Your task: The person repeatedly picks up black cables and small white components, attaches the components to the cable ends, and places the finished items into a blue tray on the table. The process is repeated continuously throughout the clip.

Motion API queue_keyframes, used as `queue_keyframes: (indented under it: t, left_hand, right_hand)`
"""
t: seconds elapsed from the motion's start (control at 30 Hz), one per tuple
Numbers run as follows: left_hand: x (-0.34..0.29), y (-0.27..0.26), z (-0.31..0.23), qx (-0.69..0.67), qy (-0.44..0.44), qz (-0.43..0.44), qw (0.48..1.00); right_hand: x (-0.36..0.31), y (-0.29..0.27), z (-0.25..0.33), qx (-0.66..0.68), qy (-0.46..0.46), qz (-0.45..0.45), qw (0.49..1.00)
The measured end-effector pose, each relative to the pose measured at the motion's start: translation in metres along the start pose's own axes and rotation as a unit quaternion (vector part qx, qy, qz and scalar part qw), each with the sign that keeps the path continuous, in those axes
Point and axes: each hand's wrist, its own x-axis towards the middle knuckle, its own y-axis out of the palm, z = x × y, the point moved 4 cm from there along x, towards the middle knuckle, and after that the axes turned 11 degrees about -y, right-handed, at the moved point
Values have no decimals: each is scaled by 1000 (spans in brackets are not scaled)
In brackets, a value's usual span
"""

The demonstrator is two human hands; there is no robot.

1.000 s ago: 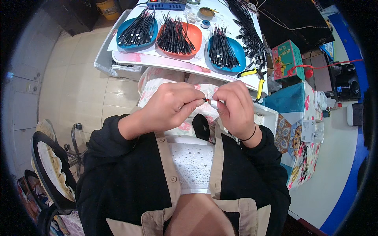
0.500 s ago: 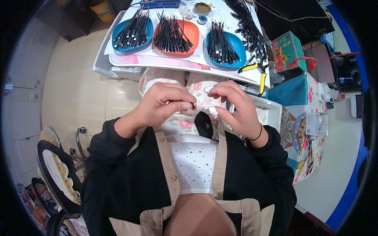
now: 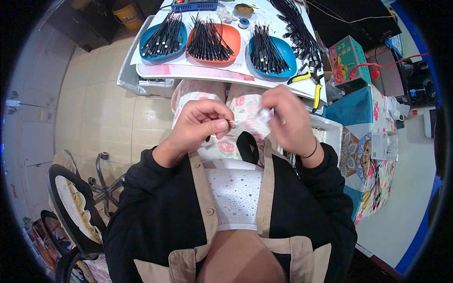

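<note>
Above my lap, my left hand (image 3: 197, 126) is closed, with thumb and forefinger pinching a short black cable (image 3: 231, 124). Reddish and pale wire ends stick out of the cable on the side toward my other hand; the rest is mostly hidden in my palm. A hand's width to the right is my right hand (image 3: 293, 123), its fingers curled inward and smeared by motion. Whether anything is between those fingertips cannot be made out.
On the white table (image 3: 188, 73) ahead stand a left blue tray (image 3: 144, 53), an orange tray (image 3: 234, 33) and a right blue tray (image 3: 285, 49), all holding black cables. Yellow-black pliers (image 3: 317, 96) lie at its right edge. A black chair (image 3: 71, 207) stands left.
My right hand has moved up and to the right, away from the cable, and its fingers have drawn in. My left hand keeps its pinch on the cable. The view has shifted slightly.
</note>
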Motion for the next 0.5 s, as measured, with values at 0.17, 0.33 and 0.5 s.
queue_keyframes:
  t: [0.17,0.33,0.5]
  left_hand:
    - [3,4,3,-126,9,21,992]
    - [7,9,6,-151,-6,26,988]
    - [8,9,0,-82,-2,19,996]
  right_hand:
    - [-3,-4,-2,-80,-33,-30,996]
    - [3,6,10,-22,-148,-55,987]
    - [10,11,7,77,-83,-39,993]
